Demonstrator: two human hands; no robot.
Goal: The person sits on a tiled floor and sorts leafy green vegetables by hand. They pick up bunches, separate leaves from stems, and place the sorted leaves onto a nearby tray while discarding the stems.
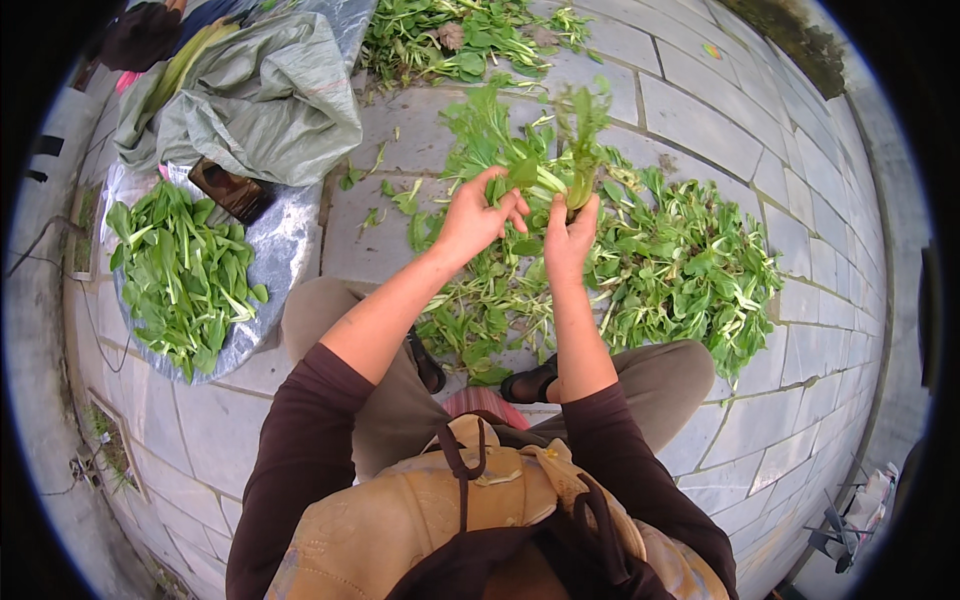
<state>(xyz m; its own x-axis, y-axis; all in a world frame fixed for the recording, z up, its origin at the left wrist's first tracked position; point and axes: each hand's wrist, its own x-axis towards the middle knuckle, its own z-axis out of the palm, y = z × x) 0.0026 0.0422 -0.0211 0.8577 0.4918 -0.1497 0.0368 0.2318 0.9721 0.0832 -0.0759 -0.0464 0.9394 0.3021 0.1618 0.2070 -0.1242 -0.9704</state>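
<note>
My right hand grips the base of an upright leafy green plant, whose top is blurred. Just left of it, my left hand has a small green leaf between thumb and fingers. Below both hands, loose leaves and stalks lie scattered over the paving between my feet. A larger heap of leafy greens spreads on the right, reaching past my right knee.
At the left, trimmed greens lie on a marbled stone slab. A dark phone-like object and a grey-green woven sack rest beside them. Another pile of greens lies ahead. Part of another person shows at top left.
</note>
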